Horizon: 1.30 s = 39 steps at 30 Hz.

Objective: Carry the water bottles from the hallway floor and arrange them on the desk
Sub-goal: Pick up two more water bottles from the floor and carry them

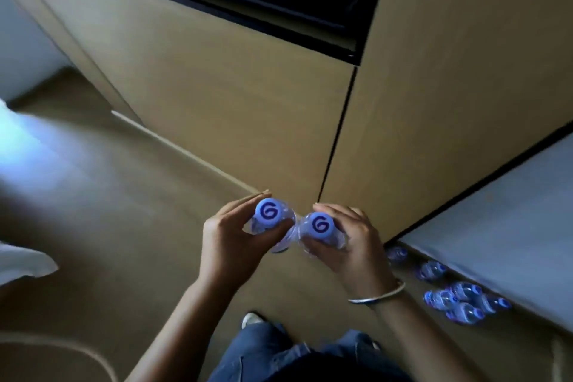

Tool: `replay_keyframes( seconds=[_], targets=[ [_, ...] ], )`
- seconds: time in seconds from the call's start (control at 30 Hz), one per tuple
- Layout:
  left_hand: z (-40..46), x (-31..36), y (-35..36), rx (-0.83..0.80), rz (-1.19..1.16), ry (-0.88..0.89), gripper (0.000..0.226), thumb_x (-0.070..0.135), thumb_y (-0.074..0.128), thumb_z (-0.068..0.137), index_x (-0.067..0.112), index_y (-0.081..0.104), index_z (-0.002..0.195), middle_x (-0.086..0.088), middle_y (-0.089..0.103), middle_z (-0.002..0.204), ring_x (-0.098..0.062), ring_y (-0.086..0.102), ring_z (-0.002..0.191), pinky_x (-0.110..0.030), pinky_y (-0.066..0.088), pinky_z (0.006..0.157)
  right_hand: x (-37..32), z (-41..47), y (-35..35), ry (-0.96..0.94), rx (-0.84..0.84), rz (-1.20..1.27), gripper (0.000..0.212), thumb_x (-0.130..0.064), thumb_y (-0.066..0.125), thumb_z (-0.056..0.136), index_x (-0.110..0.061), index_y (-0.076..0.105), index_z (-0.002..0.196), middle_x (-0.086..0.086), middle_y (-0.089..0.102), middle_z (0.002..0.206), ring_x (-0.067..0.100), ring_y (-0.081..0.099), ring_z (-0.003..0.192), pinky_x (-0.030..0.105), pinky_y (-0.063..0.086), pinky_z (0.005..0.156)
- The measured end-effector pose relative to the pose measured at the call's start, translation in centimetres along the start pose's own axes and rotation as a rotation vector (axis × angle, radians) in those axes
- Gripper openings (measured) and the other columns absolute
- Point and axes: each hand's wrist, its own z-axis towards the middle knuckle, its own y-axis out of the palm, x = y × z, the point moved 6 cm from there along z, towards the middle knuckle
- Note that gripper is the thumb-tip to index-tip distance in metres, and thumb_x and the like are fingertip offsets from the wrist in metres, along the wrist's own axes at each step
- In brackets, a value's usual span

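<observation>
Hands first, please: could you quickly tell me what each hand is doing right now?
Left hand: grips a capped water bottle.
Right hand: grips a second water bottle.

Tan floor [124,211], water bottles [459,301] clustered along the wall

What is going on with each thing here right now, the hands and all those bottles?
Left hand: grips a bottle near its top.
Right hand: grips the other bottle.
Left bottle: upright, capped, held off the floor.
Right bottle: upright, capped, held, touching the left bottle.
Floor bottles: standing along the wall, not yet carried.
Bracelet: on the right wrist.
</observation>
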Motion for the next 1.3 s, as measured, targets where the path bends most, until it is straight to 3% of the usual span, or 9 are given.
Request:
replay_keyframes(
  seconds=[0.1,0.17,0.23,0.37,0.53,0.6,0.8,1.13,1.3],
  targets=[
    [0.2,-2.0,-7.0,0.106,0.05,0.012,0.049,0.051,0.067,0.056,0.035,0.063,0.102,0.051,0.055,0.084,0.023,0.055,0.088,-0.002,0.042,0.08,-4.2,2.0,5.5,0.024,-0.141,0.167,0.041,-0.053,0.064,0.062,-0.025,0.068,0.092,-0.028,0.056,0.097,-0.006,0.055,0.091,0.012,0.04,0.082],
    [0.0,-3.7,-10.6,0.188,0.062,-0.037,0.046,0.053,0.066,0.055,0.033,0.068,0.096,0.048,0.056,0.08,0.021,0.057,0.087,-0.002,0.043,0.079,-6.6,3.1,8.7,0.042,-0.244,0.232,0.031,-0.057,0.064,0.059,-0.043,0.059,0.086,-0.029,0.058,0.097,0.003,0.059,0.092,0.018,0.044,0.085],
    [-0.7,-5.8,-14.1,0.292,0.052,-0.106,0.045,0.054,0.067,0.052,0.028,0.074,0.088,0.037,0.06,0.085,0.019,0.059,0.084,-0.003,0.044,0.078,-9.0,3.9,11.9,-0.006,-0.332,0.253,0.027,-0.056,0.064,0.059,-0.047,0.056,0.083,-0.028,0.06,0.097,0.003,0.06,0.093,0.015,0.044,0.085],
    [-2.1,-8.8,-19.2,0.4,0.065,-0.207,0.044,0.054,0.068,0.052,0.028,0.076,0.086,0.027,0.065,0.087,0.01,0.063,0.085,-0.01,0.048,0.078,-12.9,5.6,17.5,-0.098,-0.457,0.312,0.025,-0.051,0.064,0.06,-0.042,0.059,0.083,-0.029,0.061,0.092,-0.008,0.057,0.091,0.008,0.041,0.082],
    [-2.0,-12.2,-23.7,0.524,0.087,-0.328,0.042,0.054,0.068,0.054,0.044,0.063,0.095,0.041,0.063,0.076,0.012,0.063,0.077,-0.008,0.046,0.071,-15.8,8.0,24.3,-0.163,-0.59,0.336,0.018,-0.05,0.065,0.061,-0.046,0.06,0.077,-0.035,0.063,0.089,-0.001,0.06,0.087,0.007,0.041,0.078],
    [-1.0,-13.9,-25.3,0.553,0.073,-0.357,0.035,0.053,0.069,0.054,0.045,0.062,0.087,0.04,0.063,0.075,0.011,0.063,0.072,-0.01,0.049,0.069,-16.6,9.5,27.4,-0.177,-0.657,0.352,0.014,-0.05,0.066,0.061,-0.048,0.062,0.074,-0.032,0.064,0.092,0.001,0.061,0.086,0.01,0.042,0.077],
    [5.6,-18.1,-30.4,0.603,0.091,-0.377,0.031,0.051,0.069,0.053,0.045,0.062,0.082,0.041,0.063,0.075,0.011,0.063,0.075,-0.008,0.047,0.067,-20.3,16.0,36.1,-0.27,-0.794,0.371,0.015,-0.049,0.066,0.061,-0.045,0.061,0.075,-0.024,0.065,0.092,0.004,0.059,0.087,0.009,0.042,0.078],
    [17.9,-25.1,-40.6,0.802,0.144,-0.419,0.043,0.052,0.072,0.055,0.04,0.067,0.096,0.044,0.062,0.087,0.009,0.065,0.086,-0.007,0.046,0.077,-27.9,30.3,50.7,-0.412,-0.914,0.389,0.026,-0.046,0.067,0.065,-0.03,0.069,0.086,-0.022,0.064,0.091,0.009,0.058,0.088,0.018,0.044,0.08],
    [21.2,-28.7,-45.7,0.894,0.093,-0.466,0.028,0.051,0.074,0.052,0.056,0.068,0.079,0.037,0.066,0.083,0.009,0.066,0.081,-0.004,0.046,0.073,-30.8,34.4,57.9,-0.354,-0.963,0.415,0.024,-0.049,0.067,0.062,-0.035,0.066,0.081,-0.018,0.065,0.09,0.013,0.061,0.091,0.022,0.048,0.08]
  ],
)
